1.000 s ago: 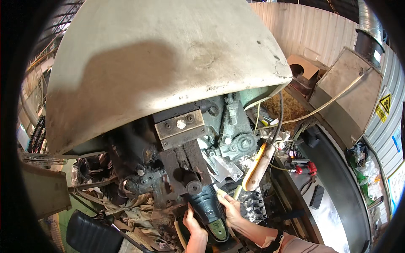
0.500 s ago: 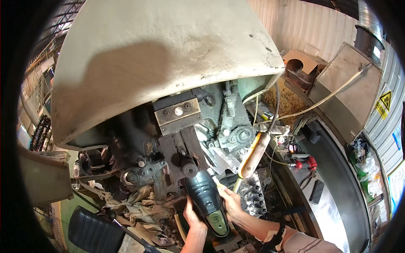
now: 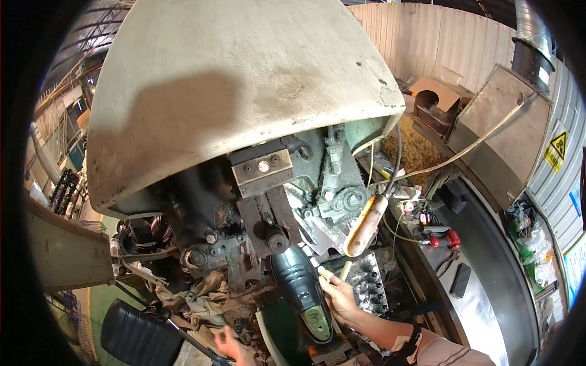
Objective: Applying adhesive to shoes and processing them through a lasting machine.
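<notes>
A black shoe upper on a green-topped last (image 3: 299,277) sits upright, toe under the machine's dark round-ended head (image 3: 268,226). My right hand (image 3: 340,299) is at its right side, thumb and fingers closed against the upper; pale coverings show on the fingertips. A small white piece by the fingertips is too small to make out. My left hand (image 3: 235,349) is off the shoe, at the lower edge over the clutter left of it, fingers apart and holding nothing. A wooden-handled tool (image 3: 367,226) with a pale end hangs just above my right hand.
The machine's large cream hood (image 3: 244,73) overhangs the work area. A black padded seat or rest (image 3: 140,335) stands lower left, near crumpled cloths (image 3: 204,293). On the right-hand bench lie a red power tool (image 3: 442,239) and a dark phone-like slab (image 3: 460,279).
My left hand has let go of the shoe and moved down and left. My right hand stays at the shoe's side. The view has shifted slightly.
</notes>
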{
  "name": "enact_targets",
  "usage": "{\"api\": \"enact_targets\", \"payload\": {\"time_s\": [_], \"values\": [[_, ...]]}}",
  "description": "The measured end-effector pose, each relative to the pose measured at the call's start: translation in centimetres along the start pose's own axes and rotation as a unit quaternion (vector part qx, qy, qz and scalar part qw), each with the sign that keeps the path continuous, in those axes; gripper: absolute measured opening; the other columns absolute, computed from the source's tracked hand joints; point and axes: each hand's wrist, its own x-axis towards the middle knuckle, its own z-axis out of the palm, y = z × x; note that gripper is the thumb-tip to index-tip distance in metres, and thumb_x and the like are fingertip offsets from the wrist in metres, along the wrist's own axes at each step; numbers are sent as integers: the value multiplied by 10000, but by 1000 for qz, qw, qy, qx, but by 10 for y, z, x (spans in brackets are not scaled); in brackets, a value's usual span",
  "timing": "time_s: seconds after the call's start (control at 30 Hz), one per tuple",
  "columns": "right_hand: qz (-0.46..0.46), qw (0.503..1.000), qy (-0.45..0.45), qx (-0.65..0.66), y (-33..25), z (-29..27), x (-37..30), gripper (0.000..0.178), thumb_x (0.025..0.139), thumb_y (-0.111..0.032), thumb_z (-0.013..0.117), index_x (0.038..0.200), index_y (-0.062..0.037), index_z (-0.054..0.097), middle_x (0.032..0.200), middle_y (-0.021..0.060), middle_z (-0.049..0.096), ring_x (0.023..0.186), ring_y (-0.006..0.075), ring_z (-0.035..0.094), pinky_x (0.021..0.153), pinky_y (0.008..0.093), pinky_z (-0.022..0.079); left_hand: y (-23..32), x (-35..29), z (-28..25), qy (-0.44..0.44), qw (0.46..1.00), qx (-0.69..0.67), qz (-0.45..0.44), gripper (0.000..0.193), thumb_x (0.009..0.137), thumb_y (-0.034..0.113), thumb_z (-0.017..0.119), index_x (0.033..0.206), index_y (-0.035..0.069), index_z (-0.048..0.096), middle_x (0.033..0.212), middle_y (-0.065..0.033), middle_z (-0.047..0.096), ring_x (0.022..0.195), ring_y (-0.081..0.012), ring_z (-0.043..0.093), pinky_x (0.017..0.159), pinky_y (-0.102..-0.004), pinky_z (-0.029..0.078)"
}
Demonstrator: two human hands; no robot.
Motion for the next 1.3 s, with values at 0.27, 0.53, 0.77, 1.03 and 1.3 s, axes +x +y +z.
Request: {"api": "enact_targets", "payload": {"time_s": [0.27, 0.53, 0.77, 1.03, 1.3], "values": [[66, 995, -66, -23, -6, 5, 0, 421, 1055, -239, 531, 1412, -17, 499, 1272, 63, 643, 1111, 154, 635, 970, 315, 512, 104, -133, 25, -352, 916, -135, 140, 263, 950, 103, 669, 1153, -64, 668, 1050, -75, 689, 945, -150, 631, 884, -287, 500], [6, 1000, -17, 18, 3, 10, -3, 452, 978, -88, 645, 1405, -28, 508, 1210, 80, 671, 1020, 168, 680, 905, 322, 572, 105, -186, 86, -464, 812, -264, -237, 434, 996, 377, 623, 1224, 9, 650, 1198, -99, 684, 1058, -247, 654, 947, -419, 509], [1, 999, 42, 16, 3, 12, -8, 423, 955, -55, 678, 1367, -35, 582, 1156, 92, 709, 955, 155, 691, 858, 303, 580, 108, -191, 84, -417, 811, -287, -293, 386, 986, 380, 636, 1129, 26, 694, 1091, -98, 727, 929, -266, 702, 862, -413, 558], [30, 998, 59, 13, -6, 22, -10, 383, 955, -62, 677, 1331, -35, 608, 1137, 88, 717, 936, 160, 702, 839, 310, 592, 101, -184, 89, -430, 799, -296, -298, 392, 1018, 374, 567, 1169, 30, 675, 1115, -116, 721, 945, -281, 706, 887, -432, 563], [26, 998, 59, 22, -2, 18, -7, 283, 960, -64, 668, 1238, -15, 657, 1088, 88, 727, 881, 161, 713, 799, 312, 607, 105, -187, 87, -435, 771, -333, -324, 334, 992, 275, 646, 1138, -25, 657, 1109, -126, 701, 927, -260, 697, 828, -419, 574]]}}
